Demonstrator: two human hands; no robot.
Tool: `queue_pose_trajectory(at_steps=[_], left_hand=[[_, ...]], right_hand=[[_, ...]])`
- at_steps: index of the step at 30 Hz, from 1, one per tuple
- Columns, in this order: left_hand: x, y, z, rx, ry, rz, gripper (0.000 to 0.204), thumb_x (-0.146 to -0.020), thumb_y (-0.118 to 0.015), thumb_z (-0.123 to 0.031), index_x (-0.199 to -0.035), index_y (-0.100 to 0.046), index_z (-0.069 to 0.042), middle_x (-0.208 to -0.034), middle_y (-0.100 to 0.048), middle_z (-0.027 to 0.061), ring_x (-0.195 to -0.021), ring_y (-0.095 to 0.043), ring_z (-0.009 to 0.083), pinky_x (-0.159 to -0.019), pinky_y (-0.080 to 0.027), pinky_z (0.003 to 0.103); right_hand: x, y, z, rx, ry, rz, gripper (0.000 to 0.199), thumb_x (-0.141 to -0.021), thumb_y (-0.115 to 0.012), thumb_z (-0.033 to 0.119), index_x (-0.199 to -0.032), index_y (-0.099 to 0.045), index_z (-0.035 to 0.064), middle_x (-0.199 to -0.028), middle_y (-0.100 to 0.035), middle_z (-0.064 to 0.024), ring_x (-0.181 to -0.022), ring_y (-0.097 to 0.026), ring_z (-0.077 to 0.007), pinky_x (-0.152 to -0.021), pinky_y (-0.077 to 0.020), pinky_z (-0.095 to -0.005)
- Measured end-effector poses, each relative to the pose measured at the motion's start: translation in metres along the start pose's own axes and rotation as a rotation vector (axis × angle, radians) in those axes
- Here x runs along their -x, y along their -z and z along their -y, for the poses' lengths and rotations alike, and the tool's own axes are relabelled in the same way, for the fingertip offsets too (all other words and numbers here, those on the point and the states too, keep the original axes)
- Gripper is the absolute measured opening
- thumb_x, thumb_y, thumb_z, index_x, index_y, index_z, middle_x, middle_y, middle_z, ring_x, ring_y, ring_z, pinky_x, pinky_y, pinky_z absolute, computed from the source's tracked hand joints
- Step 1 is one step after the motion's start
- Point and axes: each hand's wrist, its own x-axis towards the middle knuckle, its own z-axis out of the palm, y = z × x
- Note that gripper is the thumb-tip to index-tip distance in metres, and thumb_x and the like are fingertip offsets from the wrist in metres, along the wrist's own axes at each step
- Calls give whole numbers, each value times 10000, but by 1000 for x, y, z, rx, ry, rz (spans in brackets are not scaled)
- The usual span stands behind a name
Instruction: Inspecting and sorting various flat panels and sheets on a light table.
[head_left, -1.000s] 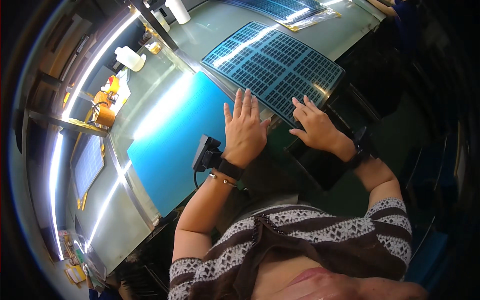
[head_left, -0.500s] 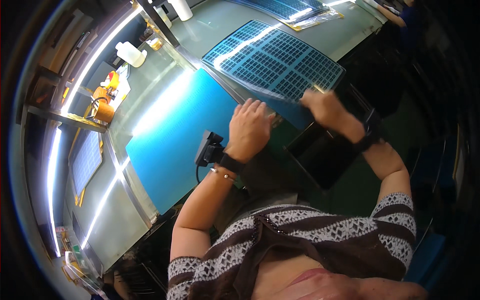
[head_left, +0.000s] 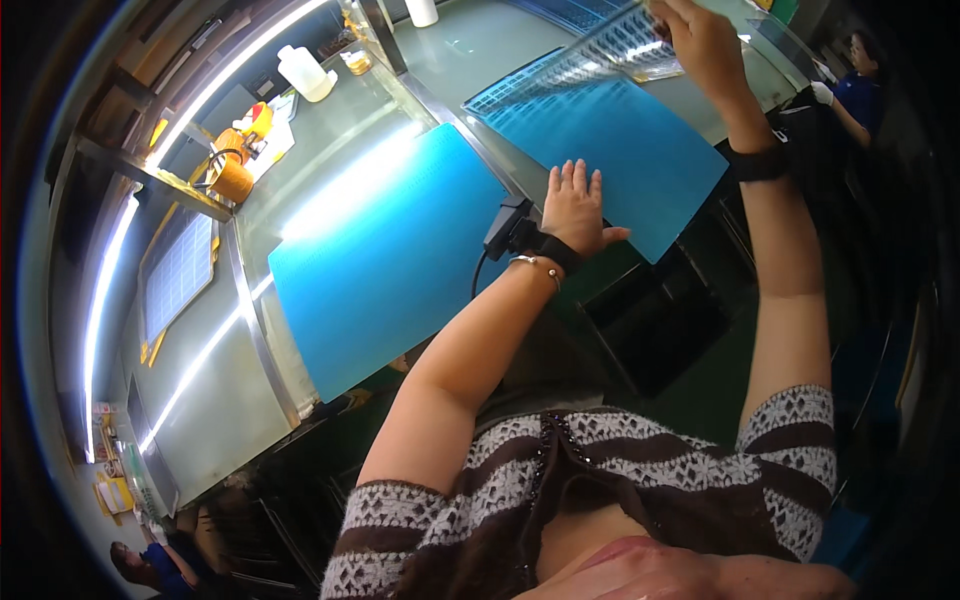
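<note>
My right hand (head_left: pixel 708 62) is raised at the upper right, its fingers closed on the near edge of a see-through film (head_left: pixel 600 58) with a dark grid pattern. The film is tilted up, and its far left end stays low over a plain blue sheet (head_left: pixel 650 150) on the table. At that sheet's near left edge is my left hand (head_left: pixel 574 216), palm down with its fingers stretched out. Whether it presses on the sheet, I cannot tell. To its left lies a second, larger blue sheet (head_left: pixel 390 270), with lamp glare across it.
A white bottle (head_left: pixel 305 74), a small jar (head_left: pixel 356 60) and orange tape rolls (head_left: pixel 233 180) stand at the back left. A metal post (head_left: pixel 378 35) rises behind the sheets. Another person (head_left: pixel 858 92) is at the far right, and a second person (head_left: pixel 155 568) at the lower left.
My right hand has moved up and away, lifting the gridded film off the blue sheet beneath. My left hand has shifted right to that sheet's near edge.
</note>
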Motion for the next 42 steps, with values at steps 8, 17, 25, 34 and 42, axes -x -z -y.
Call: queue_pose_trajectory(at_steps=[8, 17, 25, 34, 42], left_hand=[[-42, 1, 73, 180, 267, 109, 752, -855, -496, -602, -1241, -535, 41, -1143, -597, 193, -1143, -517, 335, -984, -354, 471], [-40, 0, 93, -99, 416, 187, 1037, -797, -414, -758, -1425, -281, 55, -1469, -272, 283, -1406, -195, 375, -1150, -104, 465], [-65, 14, 101, 352, 510, 133, 949, -834, -429, -716, -1397, -348, 44, -1457, -303, 275, -1355, -292, 399, -1107, -227, 485], [1, 119, 126, 1840, 682, -43, 498, -942, -554, -368, -1237, -488, 27, -1048, -631, 142, -919, -659, 249, -791, -569, 394], [52, 160, 132, 1493, 711, -447, 316, -939, -557, -260, -1136, -580, -14, -1039, -679, 146, -840, -687, 227, -675, -525, 279]], right_hand=[[47, 17, 19, -346, -167, 200, 148, -919, -549, 168, -931, -631, 46, -700, -634, -148, -637, -642, -300, -564, -469, -365], [35, 73, -46, -318, -349, -154, 169, -937, -562, 114, -1027, -667, 16, -882, -697, -72, -788, -644, -128, -679, -493, -272], [17, 110, 30, -399, 203, -112, 128, -896, -539, 0, -965, -647, -11, -992, -685, -130, -932, -655, -232, -838, -498, -314], [17, 127, 110, -296, 684, 133, 115, -733, -675, 119, -841, -651, 88, -939, -643, -74, -916, -628, -261, -773, -525, -358], [14, 150, 111, 58, 486, 134, 254, -667, -711, 78, -917, -738, 114, -726, -521, -8, -746, -504, -198, -701, -407, -342]])
